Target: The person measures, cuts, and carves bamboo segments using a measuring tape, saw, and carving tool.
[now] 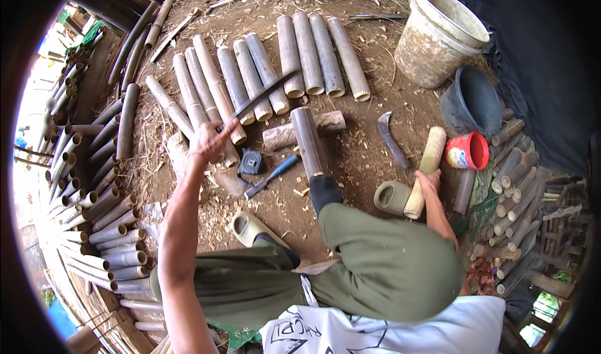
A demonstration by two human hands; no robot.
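Observation:
My left hand [211, 143] is closed round the handle of a machete [266, 96], its dark blade slanting up to the right over the bamboo pieces. On the right, my right hand [428, 184] grips a thick, pale round wooden stick [432, 150] standing at a slant beside an olive sandal [393, 197]. Between the hands, a split-faced bamboo piece [309, 142] leans across a short log [278, 137]. My dark-socked foot [326, 191] rests against its near end.
Cut bamboo pieces [307, 53] lie in a row beyond. A tape measure [251, 162], a blue-handled tool [273, 175] and a curved blade [393, 141] are on the dirt. Buckets [432, 44] and a red tub [460, 151] stand right; bamboo stacks [119, 254] line both sides.

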